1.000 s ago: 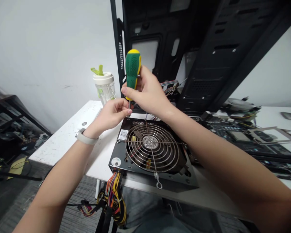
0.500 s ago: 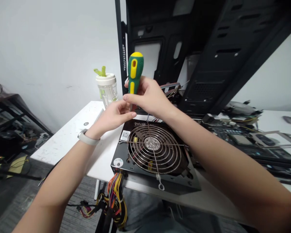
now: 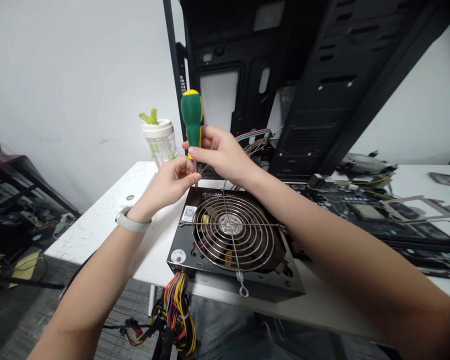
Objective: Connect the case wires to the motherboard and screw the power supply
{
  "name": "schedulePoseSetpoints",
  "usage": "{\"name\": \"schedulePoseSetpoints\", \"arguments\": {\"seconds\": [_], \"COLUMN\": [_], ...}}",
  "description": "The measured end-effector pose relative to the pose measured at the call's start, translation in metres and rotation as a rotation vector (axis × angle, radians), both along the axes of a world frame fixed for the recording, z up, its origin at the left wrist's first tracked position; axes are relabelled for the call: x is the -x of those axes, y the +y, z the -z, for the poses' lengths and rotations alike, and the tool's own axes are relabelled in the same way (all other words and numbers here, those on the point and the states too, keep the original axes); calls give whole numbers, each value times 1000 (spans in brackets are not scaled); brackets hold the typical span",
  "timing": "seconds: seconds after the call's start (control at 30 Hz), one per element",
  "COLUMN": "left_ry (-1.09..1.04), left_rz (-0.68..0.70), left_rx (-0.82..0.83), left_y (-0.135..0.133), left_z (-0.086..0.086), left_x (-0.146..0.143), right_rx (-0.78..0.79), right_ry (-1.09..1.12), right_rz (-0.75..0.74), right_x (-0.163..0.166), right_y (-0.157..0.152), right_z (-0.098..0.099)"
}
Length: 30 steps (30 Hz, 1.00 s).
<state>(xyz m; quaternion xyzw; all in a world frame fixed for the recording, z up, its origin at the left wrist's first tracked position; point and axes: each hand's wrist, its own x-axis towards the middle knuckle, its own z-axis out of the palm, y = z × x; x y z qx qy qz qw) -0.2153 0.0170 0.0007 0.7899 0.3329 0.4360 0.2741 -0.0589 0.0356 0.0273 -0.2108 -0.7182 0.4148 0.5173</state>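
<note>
Cup [image 3: 160, 137] just beyond left hand [image 3: 172, 179]: green lettering [image 3: 173, 157], seemingly HELLO, partly hidden. QR-code label [image 3: 188, 213] nearside of same hand, on power supply [image 3: 206, 269]. Farther nearside, round sticker [image 3: 178, 256]: print too small to read.

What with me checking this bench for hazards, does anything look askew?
The fan grille looks askew on the power supply unit: its front loop juts past the unit's near edge. The cable bundle also hangs off the table.

I could pass my left hand [image 3: 171, 180] across the near left corner of the table [image 3: 93, 235]; a tumbler [image 3: 160, 142] stands by the far left one. Beyond the power supply [image 3: 230, 225], a tall black case [image 3: 303, 115] blocks me, circuit boards [image 3: 363, 212] crowd rightward, and cables [image 3: 178, 305] overhang the near edge.
</note>
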Motion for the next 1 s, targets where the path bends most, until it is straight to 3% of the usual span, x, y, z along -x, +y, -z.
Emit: {"name": "schedulePoseSetpoints", "arguments": {"seconds": [0.17,0.3,0.53,0.67,0.8,0.9,1.0], "left_ry": [113,82,-28,31,62,78,54], "left_rz": [49,99,-73,-52,69,99,0], "left_rx": [-9,28,83,26,33,31,17], "left_y": [-3,-2,-1,-2,-1,0,-1], "left_z": [-6,-4,6,2,-3,-3,1], "left_x": [3,3,-4,0,5,6,1], "right_rx": [47,34,-51,-41,29,25,14], "right_ry": [62,40,-35,-25,55,53,7], "right_rz": [-30,30,190,71,-67,-52,10], "right_x": [-3,-1,3,1,-1,-1,-1], "right_y": [0,-3,-2,0,0,0,-1], "right_z": [1,-1,2,3,3,3,3]}}
